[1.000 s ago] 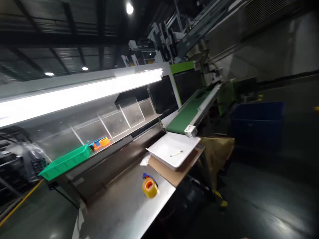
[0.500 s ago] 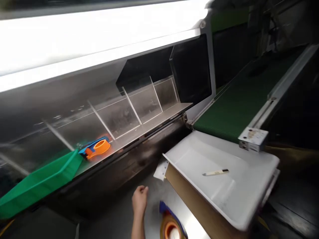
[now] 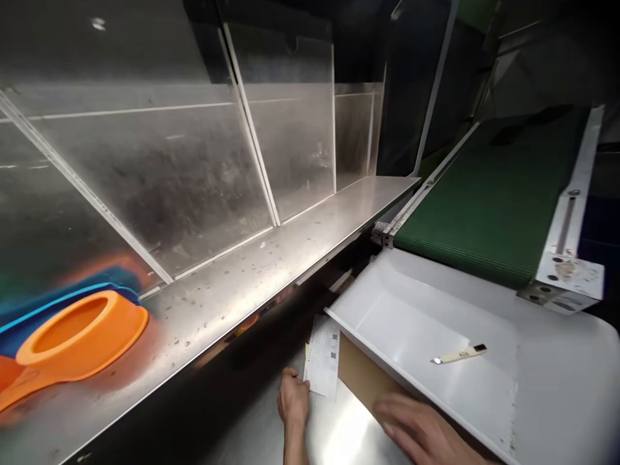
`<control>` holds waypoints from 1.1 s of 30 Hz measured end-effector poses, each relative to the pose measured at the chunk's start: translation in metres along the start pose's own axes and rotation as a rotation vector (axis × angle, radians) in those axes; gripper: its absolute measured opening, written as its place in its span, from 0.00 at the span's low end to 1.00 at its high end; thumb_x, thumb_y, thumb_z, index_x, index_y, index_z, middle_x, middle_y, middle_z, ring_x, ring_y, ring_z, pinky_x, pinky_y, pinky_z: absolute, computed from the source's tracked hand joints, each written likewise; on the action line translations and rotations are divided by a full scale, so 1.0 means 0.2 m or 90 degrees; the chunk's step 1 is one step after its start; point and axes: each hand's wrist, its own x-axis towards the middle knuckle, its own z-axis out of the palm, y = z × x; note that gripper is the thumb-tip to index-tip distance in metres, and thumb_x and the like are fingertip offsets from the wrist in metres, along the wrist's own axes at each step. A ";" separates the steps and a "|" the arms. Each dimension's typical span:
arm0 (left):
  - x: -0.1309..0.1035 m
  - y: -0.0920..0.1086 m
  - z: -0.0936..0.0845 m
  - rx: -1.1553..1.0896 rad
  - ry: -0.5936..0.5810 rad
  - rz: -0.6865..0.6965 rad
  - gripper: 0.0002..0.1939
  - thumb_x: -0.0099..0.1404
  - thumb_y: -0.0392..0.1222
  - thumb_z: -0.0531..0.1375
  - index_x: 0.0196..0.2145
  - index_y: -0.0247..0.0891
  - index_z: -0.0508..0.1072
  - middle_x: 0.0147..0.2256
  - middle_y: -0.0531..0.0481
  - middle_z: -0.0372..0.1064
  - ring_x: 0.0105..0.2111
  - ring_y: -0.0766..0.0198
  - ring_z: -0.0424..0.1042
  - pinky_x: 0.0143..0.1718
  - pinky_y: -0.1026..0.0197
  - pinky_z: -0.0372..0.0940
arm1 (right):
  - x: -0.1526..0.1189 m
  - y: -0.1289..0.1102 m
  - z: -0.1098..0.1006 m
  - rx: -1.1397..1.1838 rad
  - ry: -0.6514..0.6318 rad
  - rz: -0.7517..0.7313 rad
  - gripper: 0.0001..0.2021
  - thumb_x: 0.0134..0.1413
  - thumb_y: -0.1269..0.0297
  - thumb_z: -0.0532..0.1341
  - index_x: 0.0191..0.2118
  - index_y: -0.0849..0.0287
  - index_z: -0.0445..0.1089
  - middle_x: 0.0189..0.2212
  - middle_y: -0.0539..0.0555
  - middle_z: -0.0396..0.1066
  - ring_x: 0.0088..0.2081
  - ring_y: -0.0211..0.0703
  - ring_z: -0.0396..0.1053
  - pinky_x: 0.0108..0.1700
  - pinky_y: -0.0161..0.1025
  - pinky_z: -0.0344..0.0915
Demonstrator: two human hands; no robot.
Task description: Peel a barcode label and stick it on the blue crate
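Note:
My left hand [image 3: 294, 397] is closed at the left edge of a printed white paper sheet [image 3: 322, 356], thumb on the paper's border. The sheet bears small square codes and lies beside a brown cardboard box [image 3: 361, 368]. My right hand [image 3: 421, 423], slightly blurred, reaches in from the lower right with fingers stretched out over the cardboard. Whether it presses on the cardboard I cannot tell. Right of it is a white plastic tray [image 3: 407, 310], and a cutter knife [image 3: 459, 354] with a cream handle lies in it.
A green conveyor belt [image 3: 479, 206] rises behind the tray, with a metal bracket [image 3: 564, 281] at its corner. On the left, a metal shelf [image 3: 271, 258] with clear dividers [image 3: 254, 135] holds an orange and blue tape dispenser [image 3: 87, 336]. Below lies a shiny metal table [image 3: 256, 413].
The view has moved closer to the shelf and tray. My left hand has reached the paper sheet. My right hand has come into view; the tape roll near the bottom has left view.

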 end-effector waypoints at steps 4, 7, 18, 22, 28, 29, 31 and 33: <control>-0.07 -0.12 -0.08 -0.098 -0.043 0.100 0.07 0.65 0.35 0.57 0.37 0.35 0.75 0.30 0.52 0.72 0.34 0.62 0.72 0.41 0.59 0.65 | 0.54 -0.11 0.00 -0.095 -0.116 -0.110 0.18 0.66 0.65 0.53 0.57 0.63 0.69 0.54 0.63 0.71 0.56 0.53 0.68 0.59 0.50 0.65; -0.16 -0.15 -0.18 -0.146 -0.047 0.149 0.08 0.62 0.40 0.56 0.33 0.38 0.75 0.32 0.50 0.72 0.35 0.60 0.71 0.39 0.61 0.62 | 0.85 -0.19 0.07 -0.109 -0.278 -0.210 0.28 0.53 0.68 0.65 0.61 0.55 0.67 0.61 0.55 0.65 0.66 0.56 0.53 0.67 0.52 0.49; -0.47 -0.03 -0.45 -0.118 -0.128 0.143 0.08 0.58 0.43 0.58 0.33 0.40 0.75 0.29 0.53 0.71 0.31 0.61 0.66 0.33 0.62 0.56 | 1.02 -0.38 0.17 -0.170 -0.617 -0.249 0.11 0.59 0.62 0.64 0.44 0.60 0.78 0.32 0.54 0.77 0.35 0.44 0.72 0.35 0.37 0.61; -0.54 0.05 -0.49 -0.023 -0.106 0.129 0.08 0.59 0.38 0.58 0.24 0.39 0.73 0.24 0.53 0.68 0.28 0.61 0.64 0.32 0.60 0.50 | 0.98 -0.41 0.12 -0.160 -0.648 -0.267 0.11 0.59 0.64 0.63 0.45 0.57 0.79 0.32 0.52 0.77 0.35 0.43 0.71 0.33 0.35 0.58; -0.63 0.09 -0.51 0.040 -0.121 0.153 0.09 0.63 0.36 0.55 0.29 0.41 0.74 0.34 0.50 0.74 0.37 0.58 0.70 0.37 0.61 0.54 | 0.92 -0.43 0.07 -0.159 -0.628 -0.286 0.11 0.59 0.64 0.61 0.44 0.57 0.79 0.32 0.53 0.78 0.35 0.45 0.72 0.31 0.36 0.55; -0.64 0.09 -0.51 0.050 -0.120 0.157 0.09 0.63 0.36 0.55 0.30 0.41 0.75 0.35 0.49 0.74 0.37 0.58 0.70 0.37 0.61 0.54 | 0.91 -0.43 0.07 -0.160 -0.618 -0.289 0.11 0.58 0.64 0.61 0.44 0.57 0.79 0.32 0.54 0.78 0.35 0.45 0.72 0.31 0.36 0.54; -0.65 0.11 -0.50 0.069 -0.110 0.161 0.09 0.64 0.39 0.56 0.30 0.42 0.75 0.34 0.48 0.74 0.35 0.57 0.70 0.36 0.60 0.53 | 0.89 -0.42 0.07 -0.161 -0.602 -0.294 0.11 0.58 0.65 0.61 0.42 0.58 0.79 0.32 0.55 0.78 0.35 0.46 0.72 0.30 0.37 0.53; -0.65 0.11 -0.48 0.084 -0.088 0.162 0.11 0.65 0.41 0.55 0.27 0.42 0.74 0.31 0.47 0.73 0.32 0.57 0.69 0.34 0.59 0.51 | 0.86 -0.41 0.06 -0.161 -0.584 -0.298 0.10 0.58 0.65 0.61 0.40 0.59 0.79 0.31 0.56 0.78 0.34 0.46 0.71 0.29 0.37 0.51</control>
